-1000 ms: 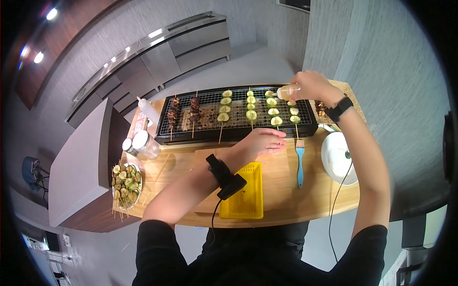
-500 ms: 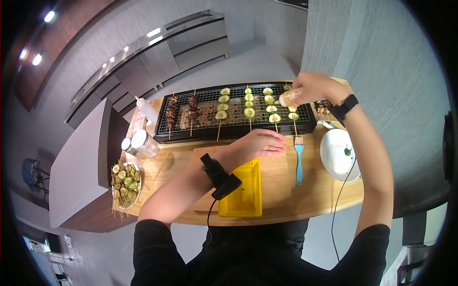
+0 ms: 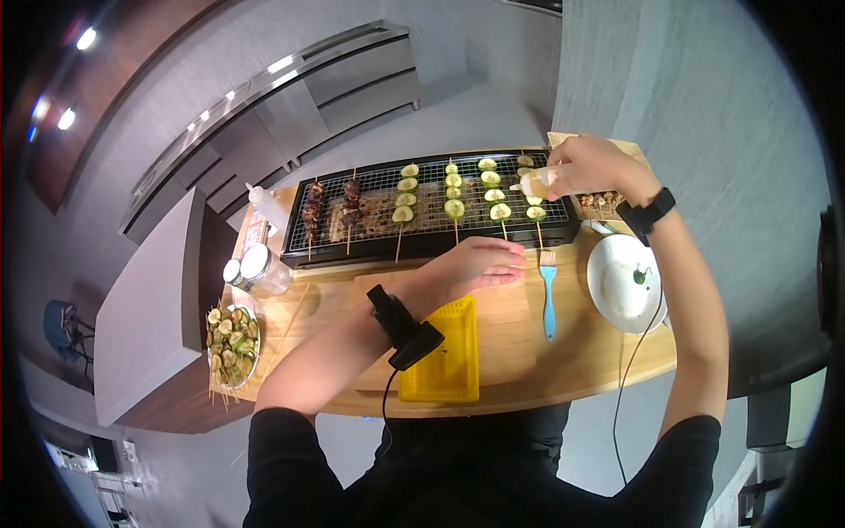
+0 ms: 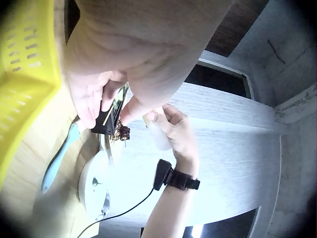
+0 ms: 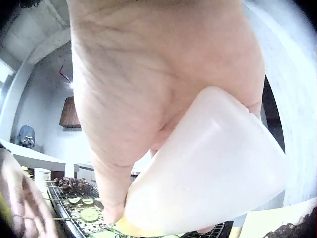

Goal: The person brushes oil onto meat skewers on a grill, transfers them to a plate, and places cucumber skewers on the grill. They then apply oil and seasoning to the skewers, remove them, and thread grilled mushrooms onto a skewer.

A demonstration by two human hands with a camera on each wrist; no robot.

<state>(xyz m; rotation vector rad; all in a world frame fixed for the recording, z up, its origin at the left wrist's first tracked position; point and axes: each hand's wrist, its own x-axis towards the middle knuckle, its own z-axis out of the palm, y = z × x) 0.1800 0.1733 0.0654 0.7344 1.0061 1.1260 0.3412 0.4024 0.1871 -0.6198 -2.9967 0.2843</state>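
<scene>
My right hand point(image 3: 607, 167) grips a translucent squeeze bottle point(image 5: 208, 163) with some yellowish liquid at its nozzle end. The bottle is tipped, its nozzle pointing left over the sliced-zucchini skewers point(image 3: 500, 212) at the right end of the black grill point(image 3: 370, 253). More zucchini slices lie on skewers toward the middle, and dark meat skewers point(image 3: 352, 198) are at the grill's left. In front of the grill hovers my left hand point(image 3: 484, 264), holding nothing, its fingers extended and together near the skewers' stick ends.
A yellow basket point(image 3: 473, 361) and blue basting brush point(image 3: 548, 299) lie before the grill. To the right are a white bowl point(image 3: 612, 295) and more meat skewers point(image 3: 598, 204). Jars point(image 3: 264, 268), another squeeze bottle point(image 3: 267, 207) and a plate of zucchini skewers point(image 3: 233, 343) stand left.
My right hand has shifted a little right and toward me, bringing the tipped bottle down along the right-hand skewers. My left hand has stayed in nearly the same place.
</scene>
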